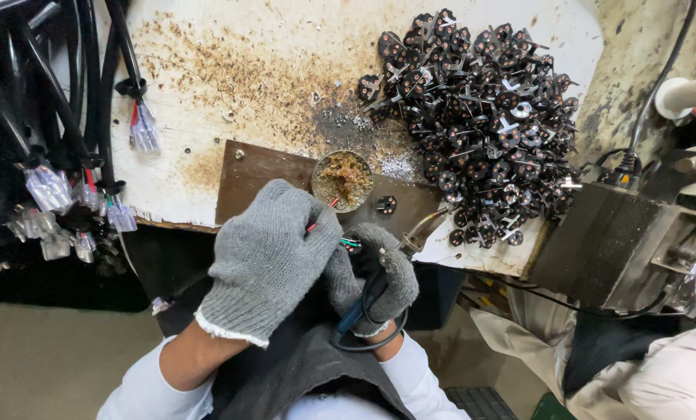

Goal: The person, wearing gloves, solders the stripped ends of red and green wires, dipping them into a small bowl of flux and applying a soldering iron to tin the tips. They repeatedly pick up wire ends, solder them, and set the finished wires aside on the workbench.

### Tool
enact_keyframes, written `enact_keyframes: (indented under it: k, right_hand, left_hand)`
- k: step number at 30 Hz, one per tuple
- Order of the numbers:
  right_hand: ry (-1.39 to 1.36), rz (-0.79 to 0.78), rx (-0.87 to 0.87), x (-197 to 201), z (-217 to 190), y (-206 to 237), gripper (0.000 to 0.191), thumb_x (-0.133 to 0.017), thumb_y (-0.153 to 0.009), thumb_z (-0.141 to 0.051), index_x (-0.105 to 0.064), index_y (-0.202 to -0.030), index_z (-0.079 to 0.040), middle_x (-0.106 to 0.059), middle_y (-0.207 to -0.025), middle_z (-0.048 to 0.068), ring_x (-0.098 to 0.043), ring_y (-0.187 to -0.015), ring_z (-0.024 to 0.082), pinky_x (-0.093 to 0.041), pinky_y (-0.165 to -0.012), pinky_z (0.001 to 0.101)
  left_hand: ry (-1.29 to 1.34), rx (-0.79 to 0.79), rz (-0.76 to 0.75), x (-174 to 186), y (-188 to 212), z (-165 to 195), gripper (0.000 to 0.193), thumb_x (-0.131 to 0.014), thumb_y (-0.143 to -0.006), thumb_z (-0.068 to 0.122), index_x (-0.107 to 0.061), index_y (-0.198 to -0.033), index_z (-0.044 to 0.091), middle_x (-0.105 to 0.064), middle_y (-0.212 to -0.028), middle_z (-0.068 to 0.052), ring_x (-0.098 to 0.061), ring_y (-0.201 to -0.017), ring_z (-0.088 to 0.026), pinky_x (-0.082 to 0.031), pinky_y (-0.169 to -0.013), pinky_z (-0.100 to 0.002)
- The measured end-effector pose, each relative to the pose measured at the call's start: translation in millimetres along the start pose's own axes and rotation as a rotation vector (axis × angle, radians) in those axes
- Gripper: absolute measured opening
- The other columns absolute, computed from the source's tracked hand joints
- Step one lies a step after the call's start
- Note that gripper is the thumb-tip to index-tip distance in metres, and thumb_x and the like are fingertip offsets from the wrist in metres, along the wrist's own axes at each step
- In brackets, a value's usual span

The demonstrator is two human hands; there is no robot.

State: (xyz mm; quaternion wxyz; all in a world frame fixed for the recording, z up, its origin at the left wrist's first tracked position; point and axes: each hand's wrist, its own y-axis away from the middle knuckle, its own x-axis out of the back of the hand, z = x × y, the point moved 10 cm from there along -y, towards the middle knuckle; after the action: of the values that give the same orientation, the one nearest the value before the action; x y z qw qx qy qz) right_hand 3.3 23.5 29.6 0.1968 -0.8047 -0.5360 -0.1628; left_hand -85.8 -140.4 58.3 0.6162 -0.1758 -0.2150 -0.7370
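Far left: a bunch of black cables (45, 85) hangs down, w/ small clear plastic plugs (51, 188) at the ends. One more clear plug (143, 132) lies on the white worktop (231, 47), which has lots of brown rusty spots.

Next, a brown plate (247, 175) sits at the near edge of the worktop. On it is a small round tin (342, 180) full of brown gunk.

L hand (266, 257) is in a grey knit glove, just below the tin. Its grip is closed on thin wires (317, 222); red & black bits poke out near the thumb.

R hand (383, 276), also in a grey glove, is touching the L hand. Its grip is wrapped tight on a tool w/ a blue handle (356, 313); a black cord (367, 342) loops off it by the wrist. Red & green wire tips (350, 243) show btw the two hands. A thin metal tip (422, 225) sticks out to the right of the R hand; can't tell if it's part of the tool.

One little black plug part (386, 204) lies alone on the brown plate. Right of it, a big pile of black plug parts (480, 117) w/ metal pins covers the worktop.

Far right: a dark metal box machine (612, 241), w/ white rollers (694, 93) above it. Another person's beige sleeve (675, 373) is at the bottom right.
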Motion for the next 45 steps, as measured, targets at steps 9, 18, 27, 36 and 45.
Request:
enact_keyframes:
  k: [9,18,27,36,45]
  right_hand:
    - [0.016,-0.111,0.498,6,-50,-9,0.034,-0.076,-0.1,-0.005,-0.05,-0.122,-0.008,-0.074,-0.115,0.014,-0.075,-0.106,0.029,-0.058,-0.098,0.0386]
    - [0.186,-0.097,0.254,1,-26,-14,0.032,-0.078,-0.088,-0.001,-0.061,-0.113,-0.01,-0.076,-0.108,0.011,-0.077,-0.097,0.028,-0.059,-0.09,0.0393]
    - [0.299,-0.096,0.213,-1,-29,-21,0.017,-0.078,-0.09,-0.005,-0.073,-0.106,-0.005,-0.077,-0.099,0.009,-0.077,-0.092,0.024,-0.057,-0.087,0.0353]
    - [0.225,-0.049,0.296,-1,-30,-18,0.017,-0.078,-0.094,-0.004,-0.067,-0.106,-0.004,-0.077,-0.104,0.01,-0.077,-0.095,0.025,-0.058,-0.09,0.0365]
    - [0.098,-0.037,0.056,10,-13,-17,0.021,-0.067,-0.099,-0.015,-0.067,-0.116,-0.002,-0.074,-0.107,0.009,-0.074,-0.097,0.018,-0.059,-0.088,0.0351]
  left_hand:
    - [0.659,0.586,-0.328,-44,34,-45,0.012,-0.066,-0.099,0.015,-0.074,-0.105,0.009,-0.072,-0.084,-0.015,-0.056,-0.063,-0.04,-0.047,-0.056,-0.039]
    - [0.103,-0.116,0.007,-15,23,-9,0.014,-0.07,-0.096,0.014,-0.061,-0.102,0.004,-0.066,-0.09,-0.014,-0.069,-0.076,-0.035,-0.054,-0.062,-0.04]
    - [0.059,-0.168,-0.025,-14,21,-7,0.022,-0.075,-0.09,0.016,-0.062,-0.103,0.004,-0.065,-0.093,-0.014,-0.068,-0.077,-0.035,-0.055,-0.063,-0.041]
    - [0.063,-0.103,-0.101,-18,17,-7,0.02,-0.074,-0.089,0.019,-0.061,-0.096,0.005,-0.061,-0.088,-0.013,-0.067,-0.075,-0.034,-0.054,-0.061,-0.041]
    - [0.027,-0.132,-0.07,-18,14,3,0.018,-0.074,-0.088,0.016,-0.059,-0.092,0.005,-0.056,-0.086,-0.013,-0.064,-0.071,-0.034,-0.052,-0.059,-0.041]
